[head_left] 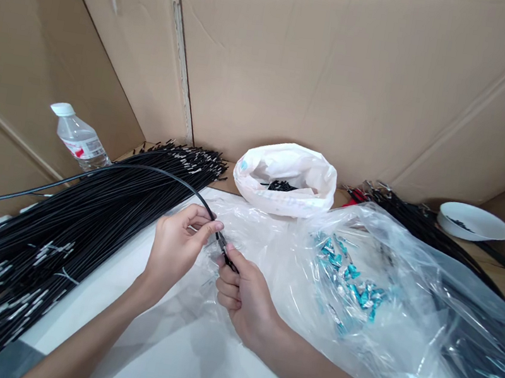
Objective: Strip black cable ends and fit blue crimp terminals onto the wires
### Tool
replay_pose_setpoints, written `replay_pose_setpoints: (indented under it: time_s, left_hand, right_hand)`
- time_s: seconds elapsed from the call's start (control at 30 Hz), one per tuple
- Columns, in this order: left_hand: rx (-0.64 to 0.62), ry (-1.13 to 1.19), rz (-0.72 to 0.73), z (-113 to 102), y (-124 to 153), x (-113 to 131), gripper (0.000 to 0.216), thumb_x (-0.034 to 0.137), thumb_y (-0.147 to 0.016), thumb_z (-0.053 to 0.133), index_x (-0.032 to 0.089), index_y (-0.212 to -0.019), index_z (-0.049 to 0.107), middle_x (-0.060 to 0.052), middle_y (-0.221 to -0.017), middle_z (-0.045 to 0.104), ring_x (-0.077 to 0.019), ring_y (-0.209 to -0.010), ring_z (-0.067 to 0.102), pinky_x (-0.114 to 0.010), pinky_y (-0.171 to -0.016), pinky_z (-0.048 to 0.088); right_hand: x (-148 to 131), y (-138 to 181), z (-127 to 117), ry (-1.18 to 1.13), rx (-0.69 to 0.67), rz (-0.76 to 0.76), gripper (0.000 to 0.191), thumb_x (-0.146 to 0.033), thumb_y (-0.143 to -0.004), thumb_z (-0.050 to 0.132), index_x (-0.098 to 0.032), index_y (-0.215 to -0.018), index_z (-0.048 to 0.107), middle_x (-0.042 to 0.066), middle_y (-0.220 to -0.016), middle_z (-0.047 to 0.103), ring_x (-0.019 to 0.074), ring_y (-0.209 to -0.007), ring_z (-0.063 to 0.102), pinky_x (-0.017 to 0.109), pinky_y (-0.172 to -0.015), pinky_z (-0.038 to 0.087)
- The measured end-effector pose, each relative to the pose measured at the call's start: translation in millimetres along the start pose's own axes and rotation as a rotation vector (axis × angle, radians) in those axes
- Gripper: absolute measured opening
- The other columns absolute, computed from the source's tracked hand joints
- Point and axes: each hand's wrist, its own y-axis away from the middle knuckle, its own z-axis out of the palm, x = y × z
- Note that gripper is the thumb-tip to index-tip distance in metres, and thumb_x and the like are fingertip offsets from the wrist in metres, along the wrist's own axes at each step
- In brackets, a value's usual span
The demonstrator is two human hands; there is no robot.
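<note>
My left hand [176, 247] pinches a single black wire [140, 170] near its end; the wire arcs away to the left over the pile. My right hand [240, 292] is closed on the wire's tip, a short black sleeve-like piece [226, 253], just below the left fingers. Both hands work above a clear plastic bag [360, 295] that holds several small teal terminals [353, 281]. A large bundle of black wires [59, 228] with metal ends lies to the left.
A white plastic bag [285, 181] with small black parts sits at the back centre. A water bottle [81, 139] stands at the back left. A white bowl [475, 222] and more black wires [420, 219] are on the right. Cardboard walls [324, 66] surround the white table [213, 374].
</note>
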Motion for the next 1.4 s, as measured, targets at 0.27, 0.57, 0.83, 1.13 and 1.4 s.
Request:
replay_pose_setpoints:
  time_s: [0.27,0.57,0.83,1.13,1.4]
  left_hand:
    - [-0.03,-0.037,-0.006,-0.7,-1.1,1.4,0.019,0.036,-0.082,0.074,0.02,-0.076,0.067,0.002,-0.069,0.072,-0.0132,-0.054,0.06,-0.024,-0.056,0.045]
    - [-0.07,-0.031,-0.006,2.1,-0.5,-3.2,0.018,0.037,-0.082,0.074,0.021,-0.078,0.068,0.001,-0.073,0.073,-0.0139,-0.056,0.061,-0.024,-0.056,0.046]
    - [-0.068,-0.048,0.017,4.0,1.9,-3.0,0.015,0.034,-0.083,0.072,0.021,-0.079,0.068,0.002,-0.071,0.072,-0.0142,-0.058,0.063,-0.024,-0.055,0.045]
    - [-0.094,-0.078,0.03,3.3,3.9,-0.1,0.013,0.031,-0.084,0.071,0.021,-0.077,0.066,0.003,-0.064,0.069,-0.0136,-0.056,0.06,-0.023,-0.052,0.041]
    - [-0.112,-0.057,0.011,7.0,3.7,-1.6,0.013,0.026,-0.084,0.071,0.02,-0.075,0.064,0.004,-0.07,0.072,-0.0113,-0.057,0.061,-0.021,-0.057,0.045]
  right_hand:
    - [-2.8,-0.6,0.5,-0.082,0.039,0.08,0.04,-0.042,-0.088,0.071,-0.016,-0.065,0.053,-0.014,-0.045,0.018,0.0035,-0.043,0.006,0.018,-0.037,0.007]
    - [-2.2,-1.8,-4.9,-0.055,0.018,0.092,0.042,-0.047,-0.082,0.077,-0.017,-0.065,0.051,-0.014,-0.046,0.016,0.0041,-0.044,0.006,0.018,-0.037,0.007]
    - [-0.5,-4.5,-6.2,-0.099,0.039,0.084,0.038,-0.037,-0.085,0.074,-0.015,-0.062,0.052,-0.014,-0.045,0.019,0.0028,-0.043,0.007,0.016,-0.035,0.007]
    - [-1.5,-7.6,-9.1,-0.139,0.032,0.11,0.037,-0.035,-0.091,0.067,-0.014,-0.063,0.055,-0.014,-0.046,0.019,0.0024,-0.042,0.008,0.015,-0.034,0.009]
    - [0.1,-7.9,-8.6,-0.137,0.099,0.103,0.044,-0.031,-0.101,0.052,-0.014,-0.06,0.052,-0.013,-0.044,0.017,0.0025,-0.04,0.008,0.015,-0.033,0.008]
